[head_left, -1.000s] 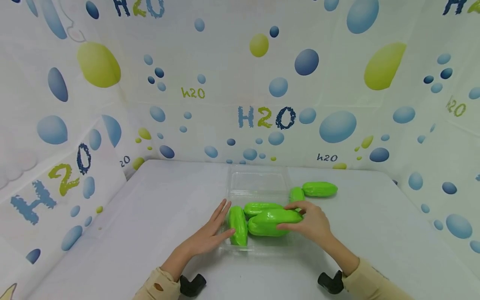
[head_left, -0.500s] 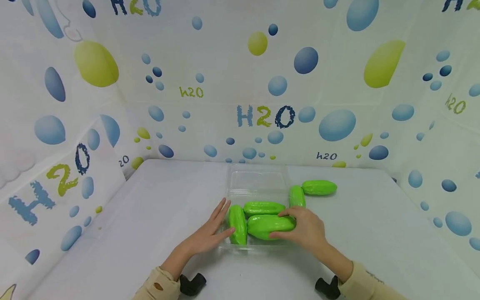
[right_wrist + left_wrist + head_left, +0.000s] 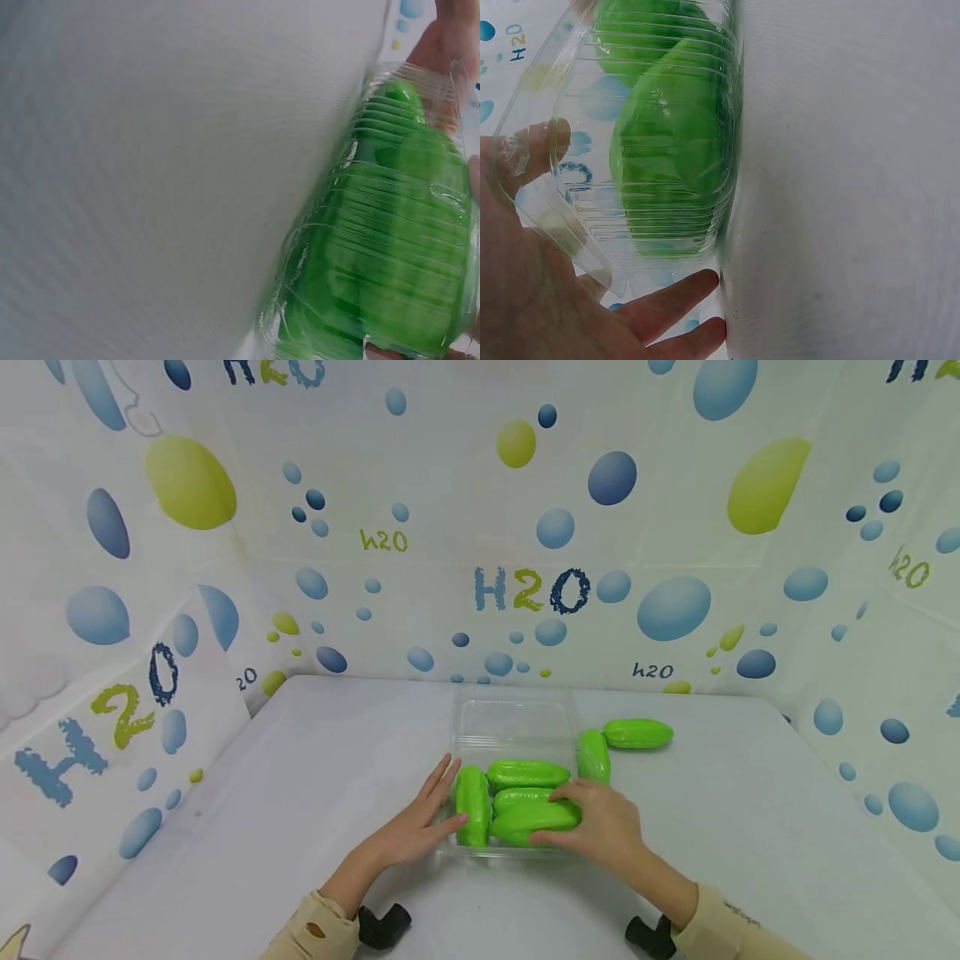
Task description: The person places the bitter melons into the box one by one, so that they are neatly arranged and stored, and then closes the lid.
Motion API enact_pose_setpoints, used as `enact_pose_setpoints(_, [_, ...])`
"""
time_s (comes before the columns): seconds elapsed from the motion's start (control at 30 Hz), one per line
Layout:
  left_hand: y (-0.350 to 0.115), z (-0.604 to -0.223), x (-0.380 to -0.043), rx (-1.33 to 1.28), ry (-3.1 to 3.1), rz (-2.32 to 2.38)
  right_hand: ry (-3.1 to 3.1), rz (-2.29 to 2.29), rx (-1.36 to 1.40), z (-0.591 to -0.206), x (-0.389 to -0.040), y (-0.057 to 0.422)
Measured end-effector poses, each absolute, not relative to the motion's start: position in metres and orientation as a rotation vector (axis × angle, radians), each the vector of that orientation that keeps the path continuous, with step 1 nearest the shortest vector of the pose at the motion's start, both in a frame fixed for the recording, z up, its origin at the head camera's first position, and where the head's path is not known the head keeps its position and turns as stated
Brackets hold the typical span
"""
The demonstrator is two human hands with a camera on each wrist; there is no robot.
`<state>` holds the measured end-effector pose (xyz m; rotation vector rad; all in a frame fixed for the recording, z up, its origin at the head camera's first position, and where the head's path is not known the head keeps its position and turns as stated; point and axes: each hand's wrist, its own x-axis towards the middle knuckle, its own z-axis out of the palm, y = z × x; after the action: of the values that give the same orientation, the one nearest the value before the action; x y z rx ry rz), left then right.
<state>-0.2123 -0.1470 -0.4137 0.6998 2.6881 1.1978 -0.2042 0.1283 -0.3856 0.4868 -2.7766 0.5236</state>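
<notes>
My right hand point(image 3: 603, 827) grips a glossy green cucumber point(image 3: 534, 822) between thumb and fingers, low inside a clear plastic box point(image 3: 495, 852). Right behind it lies another cucumber point(image 3: 517, 796), partly covered. One more cucumber point(image 3: 528, 774) lies crosswise at the back, and an upright-running cucumber point(image 3: 472, 806) lines the left end. My left hand point(image 3: 411, 831), fingers stretched out, rests against the box's left side. Through the ribbed wall, the left wrist view shows a cucumber point(image 3: 671, 150) close to that hand. The right wrist view shows cucumbers point(image 3: 412, 240) pressed near the box wall.
The box's clear lid point(image 3: 513, 720) lies folded back on the white table point(image 3: 360, 735). Two more cucumbers are at the right: one lengthwise point(image 3: 594, 753) by the box's corner, one crosswise point(image 3: 637, 734) behind it. A printed curtain point(image 3: 450, 510) surrounds the table.
My right hand has moved left and nearer to me with the cucumber, bringing it down by the box's front. A cucumber behind it has come into view. My left hand has stayed in place.
</notes>
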Motion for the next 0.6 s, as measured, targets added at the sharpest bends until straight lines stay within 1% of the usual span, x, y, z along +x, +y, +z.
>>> enact_pose_setpoints(0.6, [-0.1461, -0.4134, -0.2118, 0.689, 2.702, 1.196, -2.661, 0.359, 0.577, -0.3846, -0.2041, 0.1328])
